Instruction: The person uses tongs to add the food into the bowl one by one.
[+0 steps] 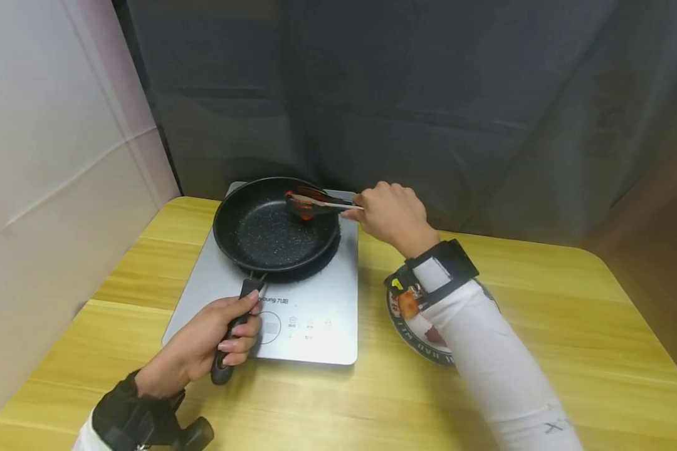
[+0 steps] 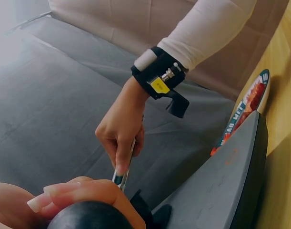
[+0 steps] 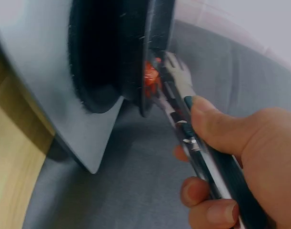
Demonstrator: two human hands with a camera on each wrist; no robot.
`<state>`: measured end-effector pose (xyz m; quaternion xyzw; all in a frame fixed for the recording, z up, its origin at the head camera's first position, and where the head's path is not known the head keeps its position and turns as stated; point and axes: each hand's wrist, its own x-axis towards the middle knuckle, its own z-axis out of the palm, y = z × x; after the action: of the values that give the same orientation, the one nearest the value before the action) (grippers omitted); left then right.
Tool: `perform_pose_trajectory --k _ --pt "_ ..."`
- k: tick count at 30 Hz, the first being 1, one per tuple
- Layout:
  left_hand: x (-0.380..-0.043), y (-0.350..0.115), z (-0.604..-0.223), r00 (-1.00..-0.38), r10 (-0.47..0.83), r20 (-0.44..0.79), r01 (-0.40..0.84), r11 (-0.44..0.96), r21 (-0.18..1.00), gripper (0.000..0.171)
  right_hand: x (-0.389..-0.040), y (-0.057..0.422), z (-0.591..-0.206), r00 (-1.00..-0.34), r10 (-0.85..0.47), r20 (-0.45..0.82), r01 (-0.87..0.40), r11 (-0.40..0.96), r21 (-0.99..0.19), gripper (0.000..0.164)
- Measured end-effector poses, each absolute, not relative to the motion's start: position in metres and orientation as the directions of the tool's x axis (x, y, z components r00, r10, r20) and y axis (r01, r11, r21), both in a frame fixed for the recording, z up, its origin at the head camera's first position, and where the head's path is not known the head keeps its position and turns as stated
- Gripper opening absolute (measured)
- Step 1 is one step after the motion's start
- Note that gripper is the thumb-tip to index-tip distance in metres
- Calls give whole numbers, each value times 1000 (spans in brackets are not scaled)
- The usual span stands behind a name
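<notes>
A black speckled frying pan (image 1: 271, 235) sits on a silver induction cooktop (image 1: 327, 294). My left hand (image 1: 220, 335) grips the pan's black handle (image 1: 222, 369), fingers wrapped round it. In my right hand (image 1: 392, 213) is a pair of metal tongs (image 1: 335, 203) with dark grips, its tips reaching over the pan's right side. A reddish-orange piece of food (image 3: 151, 76) shows between the tong tips at the pan rim in the right wrist view. The right thumb presses one tong arm while the fingers curl round the other.
Right of the cooktop, a lettered plate (image 1: 400, 332) with food pieces (image 1: 409, 305) lies partly under my right forearm. The wooden table (image 1: 570, 313) runs round both. A dark curtain (image 1: 429, 94) hangs close behind the pan, and a pale one (image 1: 62, 138) stands at left.
</notes>
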<state>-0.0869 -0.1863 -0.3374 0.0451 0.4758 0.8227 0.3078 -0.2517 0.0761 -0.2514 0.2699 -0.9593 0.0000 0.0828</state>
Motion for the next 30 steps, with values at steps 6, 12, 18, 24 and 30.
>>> perform_pose_trajectory --k 6,12,18,24,30 --pt "-85 -187 -339 -800 559 -217 -473 -365 802 27 -256 68 -260 -838 -517 172 -514 855 70 33" --pt "-83 -186 -339 -802 556 -218 -472 -368 801 27 -258 63 -264 -844 -516 146 -513 856 65 35" --pt "-84 -184 -337 -803 554 -218 -471 -369 801 27 -261 63 -264 -843 -516 155 -510 857 76 35" --pt "-83 -185 -337 -803 553 -222 -479 -378 792 27 -260 62 -264 -840 -522 147 -517 853 75 36" --pt "-82 -186 -337 -804 548 -231 -482 -374 792 27 -259 60 -264 -848 -514 129 -507 858 84 38"
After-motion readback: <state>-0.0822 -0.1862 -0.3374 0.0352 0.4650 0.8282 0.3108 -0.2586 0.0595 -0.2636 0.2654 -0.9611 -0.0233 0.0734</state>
